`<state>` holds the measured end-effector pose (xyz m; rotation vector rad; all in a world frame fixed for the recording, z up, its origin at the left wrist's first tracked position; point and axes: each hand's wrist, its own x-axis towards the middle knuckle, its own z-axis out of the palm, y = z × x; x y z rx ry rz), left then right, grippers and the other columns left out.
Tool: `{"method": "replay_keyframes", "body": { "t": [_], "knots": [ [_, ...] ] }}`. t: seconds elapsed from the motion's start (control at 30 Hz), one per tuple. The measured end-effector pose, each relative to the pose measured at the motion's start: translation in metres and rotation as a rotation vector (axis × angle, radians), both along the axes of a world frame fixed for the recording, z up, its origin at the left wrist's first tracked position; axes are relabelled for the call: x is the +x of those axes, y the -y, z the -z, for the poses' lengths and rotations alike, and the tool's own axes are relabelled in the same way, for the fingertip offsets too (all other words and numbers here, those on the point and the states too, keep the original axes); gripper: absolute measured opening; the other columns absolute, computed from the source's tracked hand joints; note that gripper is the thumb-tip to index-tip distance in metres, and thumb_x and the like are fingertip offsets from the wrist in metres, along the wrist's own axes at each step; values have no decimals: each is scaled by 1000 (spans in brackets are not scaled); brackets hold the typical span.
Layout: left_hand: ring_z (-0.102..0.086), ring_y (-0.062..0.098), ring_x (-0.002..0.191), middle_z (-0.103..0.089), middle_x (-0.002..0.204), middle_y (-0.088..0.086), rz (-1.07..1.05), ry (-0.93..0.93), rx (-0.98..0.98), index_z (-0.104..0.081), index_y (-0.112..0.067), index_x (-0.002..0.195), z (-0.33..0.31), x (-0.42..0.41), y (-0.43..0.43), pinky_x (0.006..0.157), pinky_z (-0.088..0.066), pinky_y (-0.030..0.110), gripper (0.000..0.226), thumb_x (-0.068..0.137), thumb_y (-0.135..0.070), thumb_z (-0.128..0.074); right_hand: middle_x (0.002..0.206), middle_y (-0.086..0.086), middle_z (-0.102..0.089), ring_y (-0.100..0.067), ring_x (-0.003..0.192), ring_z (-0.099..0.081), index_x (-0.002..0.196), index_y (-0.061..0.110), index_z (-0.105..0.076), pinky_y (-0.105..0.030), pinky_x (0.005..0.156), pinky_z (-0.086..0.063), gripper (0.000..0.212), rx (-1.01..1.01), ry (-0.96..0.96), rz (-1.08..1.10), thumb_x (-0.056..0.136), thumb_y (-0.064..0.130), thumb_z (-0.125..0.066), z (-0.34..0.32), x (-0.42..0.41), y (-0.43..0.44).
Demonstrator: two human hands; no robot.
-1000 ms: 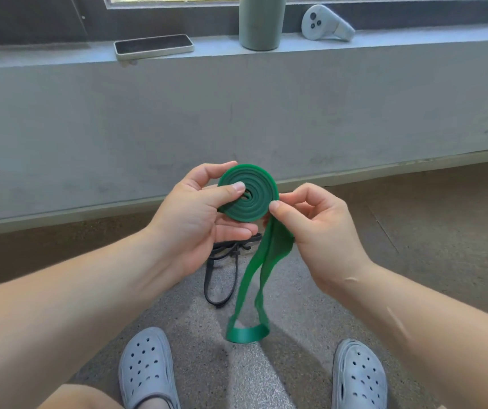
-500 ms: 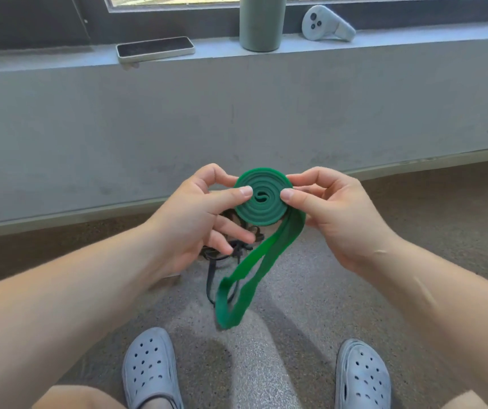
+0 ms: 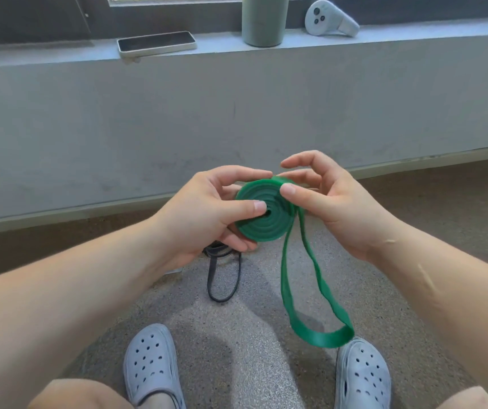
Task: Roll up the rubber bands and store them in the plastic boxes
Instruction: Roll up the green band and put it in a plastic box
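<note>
A green rubber band (image 3: 261, 219) is wound into a flat coil in front of me, with a loose loop hanging down to the lower right, ending near my right shoe. My left hand (image 3: 204, 216) grips the coil, thumb pressed near its centre and fingers curled behind it. My right hand (image 3: 331, 208) pinches the coil's upper right edge between thumb and fingers, the index finger raised above. A black rubber band (image 3: 222, 278) lies loose on the floor under my left hand, partly hidden. No plastic box is in view.
A low grey wall runs across ahead, with a ledge holding a phone (image 3: 157, 44), a green bottle (image 3: 264, 20) and a white controller (image 3: 329, 19). My two grey clogs (image 3: 152, 367) stand on the speckled floor below.
The coil has grown by another turn and tilted flatter. The hanging loop has swung from the lower left to the lower right. My right hand has shifted to the coil's upper right edge.
</note>
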<state>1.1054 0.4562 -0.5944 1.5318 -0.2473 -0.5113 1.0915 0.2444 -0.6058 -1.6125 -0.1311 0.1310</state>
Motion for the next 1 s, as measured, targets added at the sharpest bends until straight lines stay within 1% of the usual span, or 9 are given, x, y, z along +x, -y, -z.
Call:
{"method": "replay_keyframes", "body": {
  "t": [0.17,0.27,0.33,0.43,0.53,0.63,0.77,0.87,1.0],
  "knots": [
    [-72,37,62,-76,100,15,-87,-44,-90,-69,-23,117,-4,5,-5,45,-58,30,34,90,-2,-67,117,-18,-64,-33,118,-62,141,46,-45,-48,111,-43,61,-18,-2,-107,87,21,-60,13,0,6],
    [-73,38,68,-76,100,13,-109,-31,-99,-69,-22,117,-3,5,-5,49,-61,34,34,90,-2,-67,98,-10,-64,-23,106,-66,145,41,-41,-37,106,-46,60,-55,61,-108,93,17,-59,16,-1,2],
    [-74,35,71,-76,97,8,-134,-26,-109,-68,-22,117,-3,6,-5,52,-61,37,33,92,-2,-66,93,9,-67,-7,97,-65,145,30,-45,-28,98,-49,49,-128,108,-96,101,13,-57,14,-1,-2],
    [-75,30,75,-77,95,4,-169,-27,-106,-70,-24,115,-2,7,-5,53,-61,37,33,92,-1,-65,118,14,-70,-11,111,-64,138,25,-55,-36,102,-51,35,-235,144,-69,103,19,-54,9,3,-3],
    [-75,29,78,-77,96,4,-187,-39,-97,-71,-23,118,0,8,-7,53,-61,37,34,92,-1,-66,106,28,-67,-4,98,-61,134,32,-58,-45,97,-54,31,-319,112,-119,106,22,-49,2,5,0],
    [-74,27,74,-77,96,5,-212,-50,-101,-71,-23,117,0,7,-6,50,-61,34,33,92,-2,-66,83,18,-62,-6,82,-56,135,29,-57,-53,91,-55,33,-239,58,-125,107,19,-43,5,3,-2],
    [-74,25,72,-77,95,4,-257,-66,-128,-70,-23,117,1,5,-1,47,-59,30,32,92,-3,-66,103,-15,-73,-31,93,-71,142,25,-53,-45,90,-56,37,-68,41,-23,107,16,-44,19,-4,-17],
    [-74,28,74,-76,99,8,-284,-104,-192,-70,-21,118,3,2,5,47,-59,30,32,92,-4,-66,109,-9,-76,-23,105,-72,145,22,-49,-37,99,-54,41,52,23,34,106,12,-44,24,-9,-27],
    [-74,27,75,-76,98,7,-286,-113,-275,-68,-24,119,1,-4,13,55,-62,34,32,93,-6,-65,111,0,-76,-14,105,-71,146,23,-48,-34,95,-57,44,300,1,102,104,10,-46,20,-15,-36]
  ]
}}
